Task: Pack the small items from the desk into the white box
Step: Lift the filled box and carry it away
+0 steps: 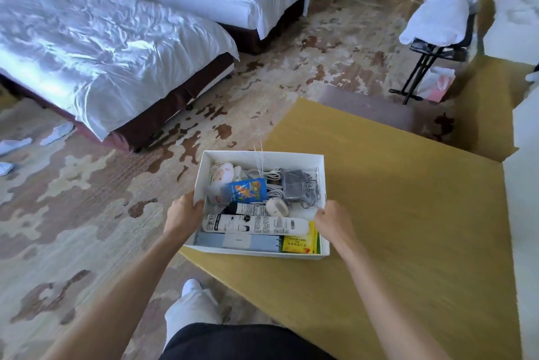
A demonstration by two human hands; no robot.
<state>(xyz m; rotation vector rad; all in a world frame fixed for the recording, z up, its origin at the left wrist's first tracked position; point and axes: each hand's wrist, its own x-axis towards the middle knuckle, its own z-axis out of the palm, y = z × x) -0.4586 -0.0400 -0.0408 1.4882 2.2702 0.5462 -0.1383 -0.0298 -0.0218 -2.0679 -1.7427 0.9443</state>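
Observation:
The white box (264, 158) sits at the left edge of the yellow desk (408, 199), partly overhanging it. My left hand (185, 211) grips its left wall and my right hand (332, 221) grips its right wall. Inside lie a long white tube (256, 225), a blue snack packet (248, 191), a yellow tea packet (297, 244), a grey mesh pouch (297, 184), white cables (269, 177), a small round white case (277, 207) and a white plush toy (223, 177).
Two beds with white sheets (110, 47) stand to the left across patterned carpet. A grey padded bench (367, 107) is behind the desk. A folding rack with a white towel (437, 24) stands at the far right. White slippers (57, 132) lie on the floor.

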